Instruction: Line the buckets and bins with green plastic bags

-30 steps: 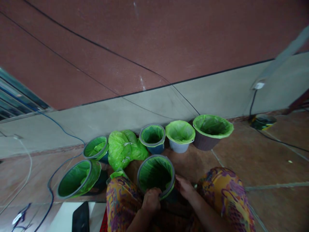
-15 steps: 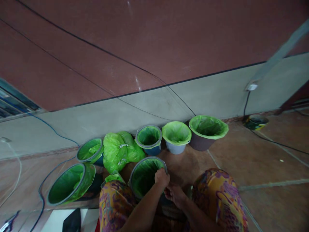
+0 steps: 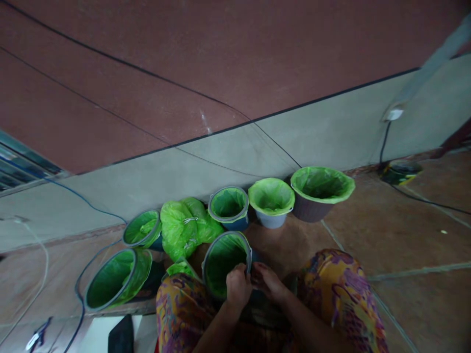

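Observation:
A bucket [image 3: 208, 260] with a grey rim and a green plastic bin liner [image 3: 226, 255] stands tilted between my knees. My left hand [image 3: 239, 285] is closed over the right side of that rim, fingers toward the inside. Just outside the same edge, my right hand [image 3: 268, 280] has its fingers curled close against the rim. What those fingers pinch is hidden in shadow. The liner covers the bucket's inside, which is dark lower down.
Along the wall stand a blue bucket [image 3: 235, 224], a light grey bucket [image 3: 271, 219] and a brown bucket [image 3: 312, 210], all lined in green. Tied green bags [image 3: 178, 225] sit left of them, beside two more lined buckets. A black phone-like object [image 3: 121, 334] lies on a white surface.
My left hand has slid down the rim toward me. My right hand has come up to the rim's outer side. The bucket has shifted slightly, and the view has turned a little.

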The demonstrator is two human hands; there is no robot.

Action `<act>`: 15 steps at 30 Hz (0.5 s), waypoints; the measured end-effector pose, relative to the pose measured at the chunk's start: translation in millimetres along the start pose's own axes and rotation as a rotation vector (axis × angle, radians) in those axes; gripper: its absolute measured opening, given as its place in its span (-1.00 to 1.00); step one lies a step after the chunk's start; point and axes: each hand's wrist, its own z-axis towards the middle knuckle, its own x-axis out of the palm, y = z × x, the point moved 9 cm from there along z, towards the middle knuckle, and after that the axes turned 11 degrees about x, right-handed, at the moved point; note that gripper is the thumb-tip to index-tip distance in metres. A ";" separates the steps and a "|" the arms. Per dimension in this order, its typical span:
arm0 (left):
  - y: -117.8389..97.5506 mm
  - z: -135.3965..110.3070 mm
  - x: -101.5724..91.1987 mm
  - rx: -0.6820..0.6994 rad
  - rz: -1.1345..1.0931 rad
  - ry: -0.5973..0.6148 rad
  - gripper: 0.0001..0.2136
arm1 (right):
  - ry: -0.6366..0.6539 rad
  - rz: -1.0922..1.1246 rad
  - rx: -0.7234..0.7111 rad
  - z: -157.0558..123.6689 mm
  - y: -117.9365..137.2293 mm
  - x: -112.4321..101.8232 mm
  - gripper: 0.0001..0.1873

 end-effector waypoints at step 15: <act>-19.7 33.2 14.3 0.093 -0.087 0.078 -0.86 | -0.094 -0.093 -0.164 -17.3 33.1 -15.7 -0.59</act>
